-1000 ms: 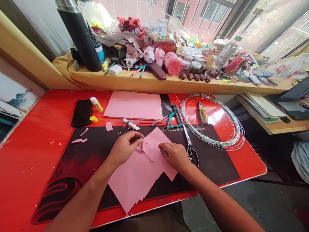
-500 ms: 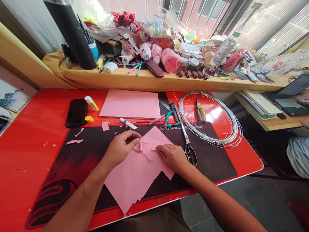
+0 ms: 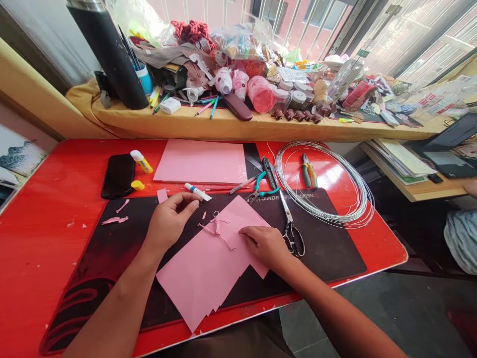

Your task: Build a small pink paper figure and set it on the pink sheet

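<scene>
A small figure of wire wrapped in pink paper point(image 3: 217, 227) lies on a large pink sheet point(image 3: 201, 268), a bare wire loop at its head end. My left hand point(image 3: 173, 216) hovers left of the figure, near the white glue tube point(image 3: 198, 191), thumb and fingers apart with nothing between them. On the sheet's right part rests my right hand point(image 3: 264, 243), its fingers bent together at the paper; whatever lies under the fingertips is hidden. Small pink scraps point(image 3: 115, 219) lie on the black mat point(image 3: 130, 248).
Scissors point(image 3: 288, 223), teal pliers point(image 3: 259, 189) and a cutter point(image 3: 270, 171) lie right of centre. Beyond them are a wire coil point(image 3: 354, 199) and yellow-green pliers point(image 3: 308, 171). Pink sheets point(image 3: 201, 161), a phone point(image 3: 118, 175) and a glue stick point(image 3: 141, 161) sit behind the mat.
My left hand has let go of the figure and moved left, baring its wire loop and outstretched arm. The pink strip at my right fingertips no longer shows clearly.
</scene>
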`<move>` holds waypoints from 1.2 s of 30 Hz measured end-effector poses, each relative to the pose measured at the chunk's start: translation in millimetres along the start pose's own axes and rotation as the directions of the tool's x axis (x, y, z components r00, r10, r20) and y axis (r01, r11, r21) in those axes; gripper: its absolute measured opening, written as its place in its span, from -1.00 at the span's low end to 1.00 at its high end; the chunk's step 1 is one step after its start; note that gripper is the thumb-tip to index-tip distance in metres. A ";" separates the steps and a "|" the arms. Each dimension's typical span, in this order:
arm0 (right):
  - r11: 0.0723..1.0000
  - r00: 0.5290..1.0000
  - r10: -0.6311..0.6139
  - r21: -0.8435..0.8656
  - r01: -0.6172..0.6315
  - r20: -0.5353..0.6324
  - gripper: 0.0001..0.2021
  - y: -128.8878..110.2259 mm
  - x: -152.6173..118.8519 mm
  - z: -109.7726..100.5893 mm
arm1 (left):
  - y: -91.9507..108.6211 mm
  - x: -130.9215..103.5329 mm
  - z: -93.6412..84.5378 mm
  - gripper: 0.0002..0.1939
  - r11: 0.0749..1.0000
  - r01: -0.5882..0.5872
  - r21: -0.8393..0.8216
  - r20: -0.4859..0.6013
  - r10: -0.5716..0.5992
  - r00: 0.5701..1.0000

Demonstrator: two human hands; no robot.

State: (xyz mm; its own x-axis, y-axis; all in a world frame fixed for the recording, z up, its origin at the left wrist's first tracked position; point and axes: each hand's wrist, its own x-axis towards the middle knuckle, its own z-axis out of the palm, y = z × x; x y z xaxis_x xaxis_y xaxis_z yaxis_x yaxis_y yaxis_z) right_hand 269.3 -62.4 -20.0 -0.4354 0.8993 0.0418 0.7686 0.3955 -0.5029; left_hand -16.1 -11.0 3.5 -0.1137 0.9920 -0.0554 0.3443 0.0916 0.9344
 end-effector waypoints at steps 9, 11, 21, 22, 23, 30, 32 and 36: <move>0.973 0.972 0.131 0.215 -0.089 -0.193 -0.81 -5.4 5.2 -6.4 | -2.8 8.8 -2.7 -0.78 0.948 -0.164 0.274 -0.051 0.184 0.982; 0.960 0.965 0.157 0.263 -0.100 -0.208 -0.78 -6.0 3.9 -8.0 | -3.1 9.6 -1.6 -0.77 0.941 -0.177 0.289 -0.050 0.199 0.979; 0.917 0.949 0.186 0.392 -0.075 -0.253 -0.77 -9.9 -1.2 -13.0 | -11.2 53.8 -65.8 -0.45 0.838 -0.112 0.534 -0.514 0.427 0.744; 0.913 0.951 0.184 0.403 -0.071 -0.250 -0.77 -12.1 -1.0 -12.0 | -15.0 63.4 -75.8 -0.37 0.837 -0.091 0.540 -0.527 0.420 0.739; 0.909 0.952 0.181 0.412 -0.066 -0.245 -0.76 -14.6 -0.9 -10.8 | -19.0 73.2 -84.2 -0.32 0.843 -0.071 0.534 -0.517 0.391 0.761; 0.892 0.955 0.165 0.450 -0.038 -0.246 -0.76 -30.7 -2.5 -9.0 | -26.8 120.1 -99.3 -0.59 0.868 -0.064 0.492 -0.323 0.250 0.913; 0.884 0.954 0.168 0.467 -0.035 -0.247 -0.76 -31.9 -4.8 -10.2 | -22.0 126.2 -97.2 -0.74 0.883 -0.004 0.470 -0.359 0.196 0.913; 0.854 0.947 0.220 0.516 -0.071 -0.234 -0.76 -28.8 -10.1 -11.0 | -8.5 120.0 -85.9 -0.79 0.950 0.043 0.310 -0.409 0.093 0.908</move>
State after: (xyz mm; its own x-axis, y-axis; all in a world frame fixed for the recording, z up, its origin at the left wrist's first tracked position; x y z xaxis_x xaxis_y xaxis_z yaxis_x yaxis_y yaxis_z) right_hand 256.7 -80.9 3.6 -0.1337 0.9823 0.1310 0.4453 0.1776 -0.8776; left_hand -112.7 99.9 19.2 -0.4524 0.8734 0.1802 0.6111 0.1564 0.7759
